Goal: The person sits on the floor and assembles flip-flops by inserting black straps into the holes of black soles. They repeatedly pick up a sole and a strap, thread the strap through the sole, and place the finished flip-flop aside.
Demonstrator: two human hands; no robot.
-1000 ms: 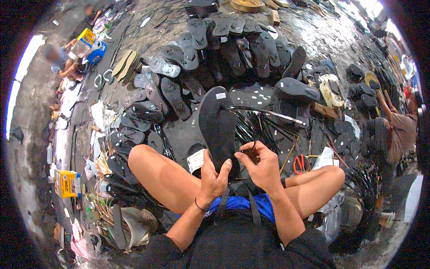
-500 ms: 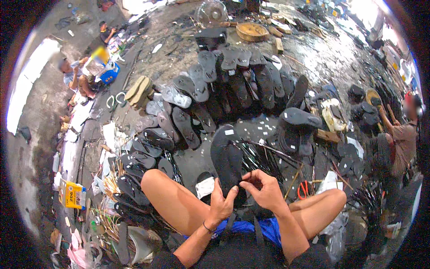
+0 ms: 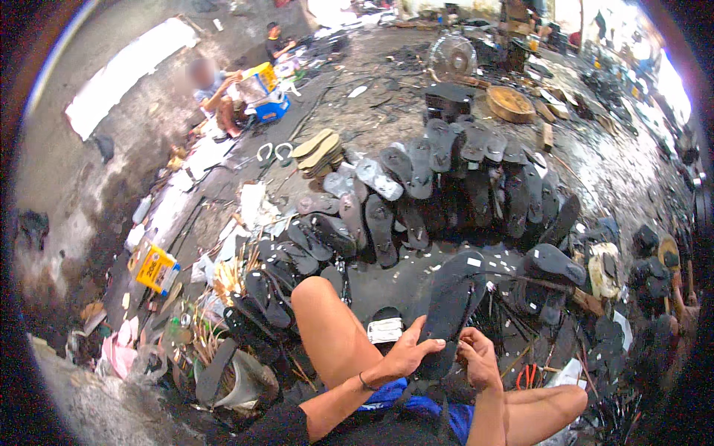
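A black flip-flop sole (image 3: 448,299) with a small white patch near its toe is held upright before me. My left hand (image 3: 407,355) grips its lower left side, thumb lying across the face. At the lower right edge of the sole, my right hand (image 3: 478,360) has its fingertips pinched together; whatever is between them is too small to make out. Thin black strips (image 3: 513,279) run off to the right from behind the sole's toe. Left of the sole, near my knee, lies a black piece with a white label (image 3: 385,331).
Rows of dark soles (image 3: 480,189) arc ahead, with a stack of soles (image 3: 549,271) at right. Tan soles (image 3: 316,149) lie farther off, near a fan (image 3: 451,58) and a round basin (image 3: 511,104). A bucket (image 3: 249,379) stands left. Other people sit at far left and right.
The view has turned left, so the scene sits farther right and lower. The sole now leans more to the right, with my left hand still on it and my right hand's fingers more curled.
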